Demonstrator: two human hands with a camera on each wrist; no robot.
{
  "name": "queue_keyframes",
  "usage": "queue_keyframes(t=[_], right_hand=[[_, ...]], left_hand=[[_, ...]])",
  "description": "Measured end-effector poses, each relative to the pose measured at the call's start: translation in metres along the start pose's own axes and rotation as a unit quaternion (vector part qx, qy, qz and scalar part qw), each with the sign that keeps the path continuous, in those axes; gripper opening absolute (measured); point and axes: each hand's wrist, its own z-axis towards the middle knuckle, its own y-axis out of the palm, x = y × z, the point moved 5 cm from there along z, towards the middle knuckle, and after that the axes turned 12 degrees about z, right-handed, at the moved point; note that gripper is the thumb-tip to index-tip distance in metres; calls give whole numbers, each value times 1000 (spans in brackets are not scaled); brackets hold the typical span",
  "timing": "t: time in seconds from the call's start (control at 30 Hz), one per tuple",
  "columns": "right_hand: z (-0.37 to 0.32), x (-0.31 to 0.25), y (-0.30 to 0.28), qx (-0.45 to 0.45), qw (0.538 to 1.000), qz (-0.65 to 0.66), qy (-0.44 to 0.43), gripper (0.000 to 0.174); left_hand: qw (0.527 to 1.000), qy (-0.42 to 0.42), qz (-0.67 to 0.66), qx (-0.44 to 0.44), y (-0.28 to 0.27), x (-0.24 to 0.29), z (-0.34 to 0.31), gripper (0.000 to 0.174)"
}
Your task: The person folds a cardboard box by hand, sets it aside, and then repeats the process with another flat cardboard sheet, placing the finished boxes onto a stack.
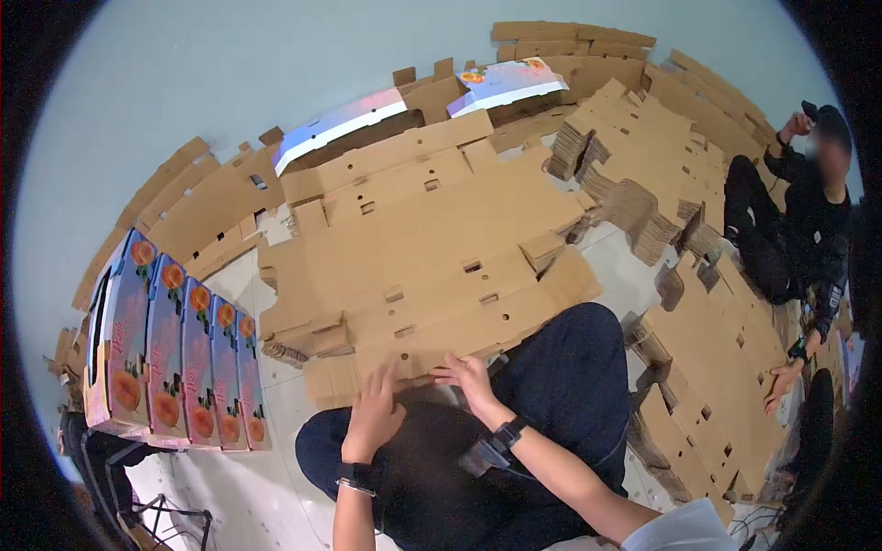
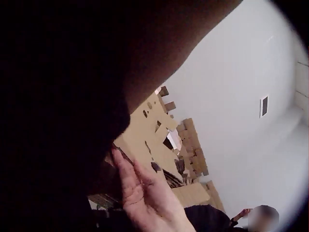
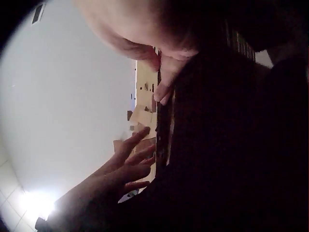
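Note:
A large flattened cardboard sheet (image 1: 404, 243), with slots and round holes, lies on top of a stack before the crossed legs. The left hand (image 1: 375, 413) is at its near edge, fingers extended over the near flap; in the right wrist view that left hand (image 3: 118, 171) shows spread fingers beside the cardboard edge. Close by, the right hand (image 1: 470, 381) points its fairly straight fingers leftward at the same edge. In the left wrist view the right hand (image 2: 152, 198) has its thumb and fingers apart at the edge. Neither hand visibly lifts the cardboard.
Several printed fruit boxes (image 1: 165, 349) stand in a row at left. More cut cardboard stacks (image 1: 703, 367) lie on the right, and cardboard (image 1: 542, 48) leans along the wall. Another person (image 1: 808, 211) sits at far right, one arm reaching toward a stack. A folding stool (image 1: 170, 519) is lower left.

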Motion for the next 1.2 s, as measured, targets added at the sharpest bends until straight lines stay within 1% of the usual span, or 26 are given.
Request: queue_keyframes(t=[0.03,0.07,0.13,0.2,0.27,0.3,0.33,0.37,0.4,0.43,0.47,0.5,0.53,0.57,0.6,0.63,0.67,0.7,0.73,0.77,0.8,0.87,1.0,1.03,1.1,1.2], right_hand=[[0,-3,2,-2,1000,-5,6,41],[-2,-8,2,3,1000,-6,3,41],[-7,-13,4,-15,998,-39,49,44],[-4,-21,-6,-21,994,-84,61,46],[1,-32,-6,-134,945,-216,203,48],[1,-46,-4,-165,907,-303,243,41],[-7,-76,12,-189,891,-350,220,38],[2,-90,4,-225,899,-342,153,35],[7,-120,8,-216,890,-397,70,37],[4,-166,17,-160,852,-498,18,41],[11,-203,9,-123,787,-599,-82,42],[18,-236,2,-65,713,-690,-105,37],[22,-263,-9,-24,701,-694,-161,34],[30,-281,-29,-35,655,-729,-198,33],[55,-285,-74,-42,622,-779,-59,35],[73,-285,-118,-47,576,-812,80,41],[72,-286,-141,-46,574,-814,80,41],[63,-279,-154,-108,645,-756,24,48],[55,-278,-157,-168,706,-688,-33,60],[52,-276,-163,-189,721,-666,42,74],[49,-275,-165,-190,719,-667,43,74],[44,-271,-169,-202,759,-618,-17,70],[50,-273,-177,-216,768,-603,-11,66],[50,-273,-178,-215,768,-603,-10,66],[51,-274,-180,-214,774,-595,-17,64],[49,-274,-177,-208,768,-605,-35,63]], left_hand=[[999,5,43,3,5,0,4,82],[999,11,41,2,9,0,8,82],[998,-28,46,-21,16,-7,18,85],[998,-16,65,-14,19,-10,33,88],[996,-32,82,-33,21,-12,50,92],[996,-28,80,-32,29,-17,58,92],[998,-36,59,0,38,-25,65,93],[998,-43,36,31,42,-29,69,94],[998,-40,35,30,41,-25,69,94],[998,-58,15,22,37,-23,67,91],[997,-76,-3,13,33,-21,65,88],[997,-75,-4,11,27,-18,62,88],[996,-80,-27,-13,23,-15,59,84],[994,-85,-51,-36,24,-12,58,80],[994,-85,-53,-35,26,-14,59,80],[997,-71,-30,17,23,-19,59,77],[996,-57,-5,68,20,-25,59,73],[996,-56,-8,68,20,-34,57,73],[995,-83,30,50,20,-49,54,78],[991,-112,68,32,20,-62,53,82],[991,-113,66,31,20,-70,51,82],[973,-126,192,-20,23,-82,45,89],[949,-110,294,-23,53,-86,56,90],[949,-110,294,-23,54,-83,57,90],[948,-128,281,-77,61,-81,60,89],[951,-117,281,-59,62,-82,59,90]])
